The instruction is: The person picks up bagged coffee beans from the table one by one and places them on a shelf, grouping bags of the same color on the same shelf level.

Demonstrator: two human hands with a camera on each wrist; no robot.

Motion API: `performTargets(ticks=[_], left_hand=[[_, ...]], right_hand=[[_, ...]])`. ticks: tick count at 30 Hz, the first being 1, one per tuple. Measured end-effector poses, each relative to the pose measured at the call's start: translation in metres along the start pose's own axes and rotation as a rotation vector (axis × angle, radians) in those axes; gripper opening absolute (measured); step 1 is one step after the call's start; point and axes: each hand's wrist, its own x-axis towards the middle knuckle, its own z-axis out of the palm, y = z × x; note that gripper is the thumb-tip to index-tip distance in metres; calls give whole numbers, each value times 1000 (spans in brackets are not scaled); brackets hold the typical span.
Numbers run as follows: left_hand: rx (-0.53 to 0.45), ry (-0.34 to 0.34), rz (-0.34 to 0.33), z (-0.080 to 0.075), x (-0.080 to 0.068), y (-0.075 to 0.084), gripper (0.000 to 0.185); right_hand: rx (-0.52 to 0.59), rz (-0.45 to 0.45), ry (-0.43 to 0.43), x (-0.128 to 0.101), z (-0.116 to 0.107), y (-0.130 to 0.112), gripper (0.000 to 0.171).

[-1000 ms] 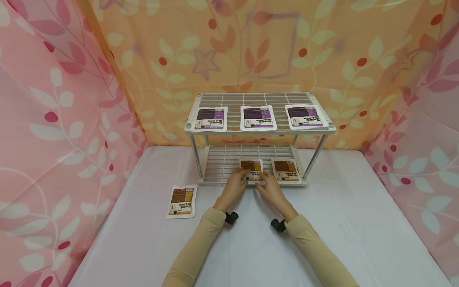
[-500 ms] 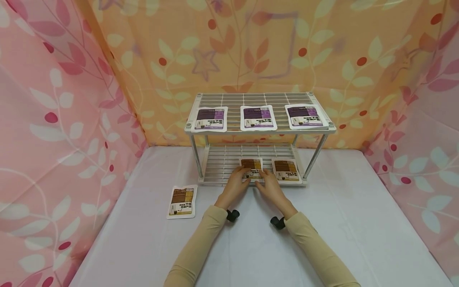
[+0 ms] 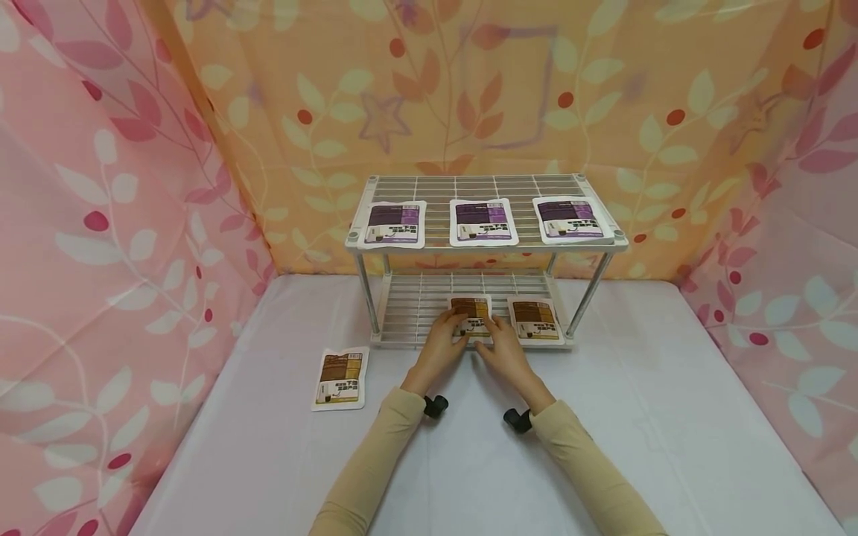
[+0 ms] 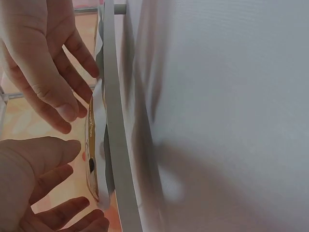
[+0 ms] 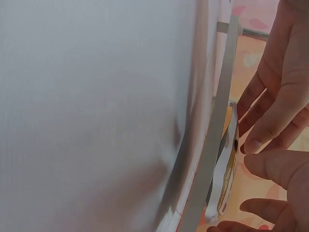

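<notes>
Both hands are at a brown-and-yellow flat pouch [image 3: 471,307] that lies on the lower wire shelf near its front edge. The left hand [image 3: 440,342] is at the pouch's left side, with fingertips over its edge. At the right side, the right hand [image 3: 504,348] has its fingertips right at the pouch's border. In the left wrist view, the fingers [image 4: 72,87] are loosely extended beside the pouch [image 4: 98,145]. Loosely bent fingers [image 5: 263,106] also show next to the pouch [image 5: 227,174] in the right wrist view. Part of its front is hidden by the hands.
The two-tier white wire rack [image 3: 482,248] stands on a white-covered table [image 3: 670,417]. Its upper shelf carries purple pouches [image 3: 482,222] in a row. Another brown pouch [image 3: 536,320] lies on the lower shelf's right, and one brown pouch [image 3: 340,378] lies on the table left of the rack.
</notes>
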Motion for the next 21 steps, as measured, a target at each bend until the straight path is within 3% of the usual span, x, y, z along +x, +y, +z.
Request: performTargets(ticks=[11, 21], left_hand=[[6, 23, 39, -9, -15, 4, 40], [0, 67, 103, -13, -30, -11, 42]], right_hand=[[26, -89, 76, -10, 11, -9, 53], [94, -172, 88, -17, 26, -20, 45]])
